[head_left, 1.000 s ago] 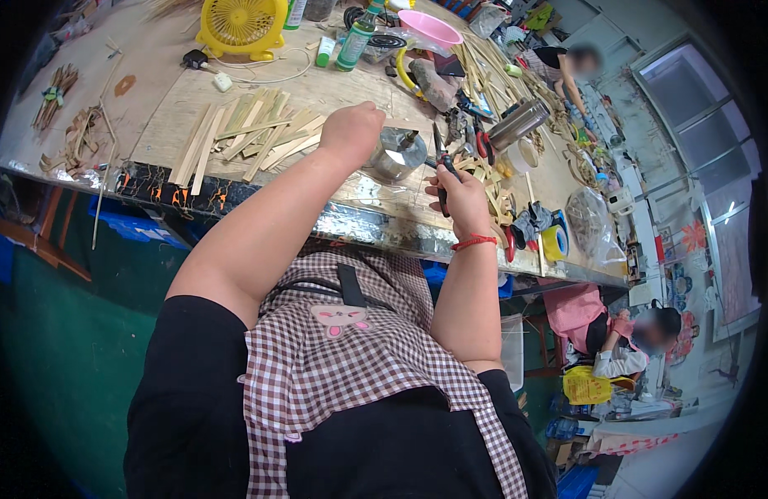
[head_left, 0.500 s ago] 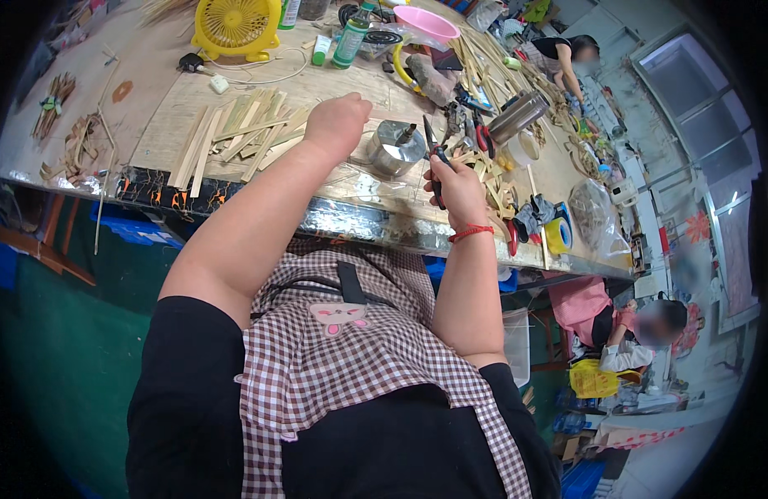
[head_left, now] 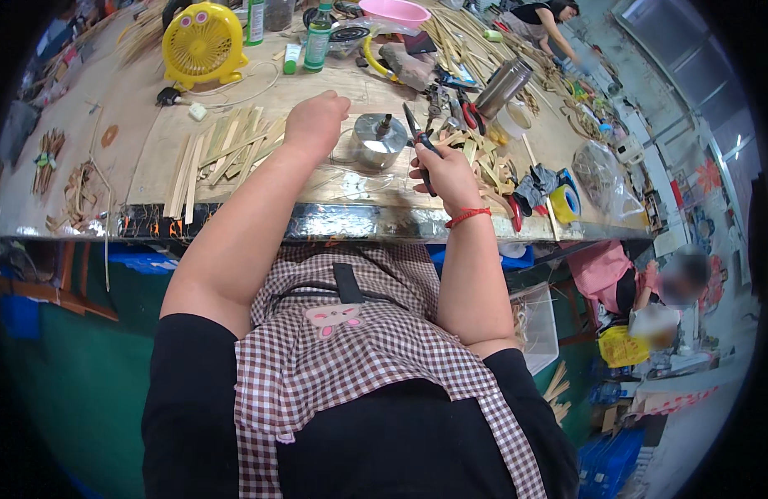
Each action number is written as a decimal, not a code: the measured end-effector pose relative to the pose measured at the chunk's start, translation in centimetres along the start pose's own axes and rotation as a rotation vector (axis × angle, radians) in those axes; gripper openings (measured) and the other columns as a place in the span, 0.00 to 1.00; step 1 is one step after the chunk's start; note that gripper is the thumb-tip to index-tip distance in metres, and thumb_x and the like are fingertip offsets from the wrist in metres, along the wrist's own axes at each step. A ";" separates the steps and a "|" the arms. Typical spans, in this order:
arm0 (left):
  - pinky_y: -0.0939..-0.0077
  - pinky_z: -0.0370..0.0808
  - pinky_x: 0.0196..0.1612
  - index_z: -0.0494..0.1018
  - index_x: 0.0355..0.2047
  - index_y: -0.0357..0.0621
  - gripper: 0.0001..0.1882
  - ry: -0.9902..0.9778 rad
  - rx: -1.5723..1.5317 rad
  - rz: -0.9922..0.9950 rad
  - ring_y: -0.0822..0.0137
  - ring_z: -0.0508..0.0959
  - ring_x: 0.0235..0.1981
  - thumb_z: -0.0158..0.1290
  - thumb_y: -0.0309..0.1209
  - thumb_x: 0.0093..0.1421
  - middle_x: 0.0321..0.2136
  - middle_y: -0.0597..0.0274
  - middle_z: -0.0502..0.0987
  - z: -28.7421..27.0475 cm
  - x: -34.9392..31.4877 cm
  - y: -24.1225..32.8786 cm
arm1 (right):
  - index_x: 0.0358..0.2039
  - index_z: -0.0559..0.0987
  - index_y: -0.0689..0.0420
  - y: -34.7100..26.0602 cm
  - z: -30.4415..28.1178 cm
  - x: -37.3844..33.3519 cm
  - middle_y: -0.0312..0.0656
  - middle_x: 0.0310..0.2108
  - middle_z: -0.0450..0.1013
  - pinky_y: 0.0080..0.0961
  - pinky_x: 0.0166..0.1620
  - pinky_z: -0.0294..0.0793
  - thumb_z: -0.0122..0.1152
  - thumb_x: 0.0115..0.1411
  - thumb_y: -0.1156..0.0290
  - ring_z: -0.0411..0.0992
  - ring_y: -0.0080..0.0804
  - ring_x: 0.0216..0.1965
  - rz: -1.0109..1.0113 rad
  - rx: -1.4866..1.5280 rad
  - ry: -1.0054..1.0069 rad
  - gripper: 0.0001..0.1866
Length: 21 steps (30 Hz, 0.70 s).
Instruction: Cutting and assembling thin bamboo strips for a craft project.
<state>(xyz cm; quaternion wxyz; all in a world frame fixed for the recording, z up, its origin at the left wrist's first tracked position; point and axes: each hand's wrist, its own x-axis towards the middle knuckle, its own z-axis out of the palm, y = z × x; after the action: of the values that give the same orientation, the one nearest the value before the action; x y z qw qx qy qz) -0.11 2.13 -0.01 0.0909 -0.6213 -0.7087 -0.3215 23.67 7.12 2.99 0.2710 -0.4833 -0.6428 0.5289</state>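
My left hand (head_left: 316,125) is closed above the table, back of the hand toward me. Its fingertips are turned away, so what they may pinch is hidden. My right hand (head_left: 449,176), with a red cord bracelet, is wrapped round dark-handled scissors (head_left: 419,133) whose point faces up and away. Between the hands stands a squat shiny metal can (head_left: 375,140) with a short dark stub on top, like a spirit lamp. A loose pile of pale bamboo strips (head_left: 226,148) lies left of my left hand.
Beyond stand a yellow fan (head_left: 202,46), a green bottle (head_left: 317,37) and a pink basin (head_left: 394,12). On the right are a steel flask (head_left: 505,87), yellow tape (head_left: 564,203) and curled strips (head_left: 484,158). The table edge (head_left: 334,223) runs before me. Two people sit or bend farther right.
The view has shifted, so the table's things appear farther left. Both hands stay at either side of the metal can; the scissors are still in my right hand, tilted more to the left.
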 end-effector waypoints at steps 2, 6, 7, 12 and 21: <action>0.56 0.75 0.39 0.75 0.30 0.45 0.04 -0.005 0.001 0.019 0.51 0.78 0.37 0.51 0.29 0.60 0.32 0.56 0.76 0.1 0.2 0.2 | 0.35 0.77 0.63 0.1 -0.1 -0.2 0.38 0.30 0.74 0.24 0.27 0.75 0.57 0.64 0.60 0.74 0.24 0.28 -0.005 0.009 0.006 0.16; 0.56 0.74 0.38 0.75 0.30 0.46 0.05 0.008 -0.024 0.048 0.51 0.78 0.36 0.51 0.30 0.60 0.31 0.56 0.76 0.4 0.7 1.0 | 0.33 0.77 0.62 0.7 -1.0 -0.1 0.36 0.27 0.74 0.22 0.23 0.70 0.57 0.65 0.59 0.71 0.22 0.25 0.005 -0.006 0.025 0.16; 0.56 0.74 0.38 0.75 0.30 0.46 0.05 0.002 -0.019 0.058 0.51 0.78 0.36 0.51 0.30 0.60 0.31 0.56 0.76 0.6 0.8 1.0 | 0.31 0.76 0.61 0.7 -1.2 -0.1 0.36 0.26 0.73 0.21 0.22 0.67 0.57 0.65 0.58 0.70 0.21 0.24 0.003 -0.007 0.020 0.17; 0.56 0.73 0.38 0.75 0.30 0.46 0.04 0.041 -0.077 0.139 0.50 0.78 0.36 0.51 0.30 0.59 0.31 0.56 0.76 1.3 1.4 1.0 | 0.27 0.76 0.60 1.2 -1.8 0.0 0.37 0.23 0.73 0.20 0.19 0.65 0.55 0.65 0.56 0.69 0.21 0.21 -0.007 0.086 0.043 0.19; 0.54 0.73 0.38 0.74 0.38 0.46 0.06 -0.089 -0.026 0.036 0.46 0.78 0.37 0.52 0.31 0.62 0.33 0.49 0.79 1.0 1.4 0.3 | 0.33 0.75 0.58 0.6 -1.2 0.2 0.39 0.27 0.74 0.22 0.22 0.68 0.53 0.67 0.55 0.72 0.26 0.23 0.099 0.373 -0.050 0.17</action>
<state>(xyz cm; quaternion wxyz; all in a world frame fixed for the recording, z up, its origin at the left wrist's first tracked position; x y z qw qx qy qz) 0.10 3.88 0.05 0.0572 -0.6489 -0.6963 -0.3013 24.89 7.76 2.72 0.3133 -0.4424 -0.5156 0.6635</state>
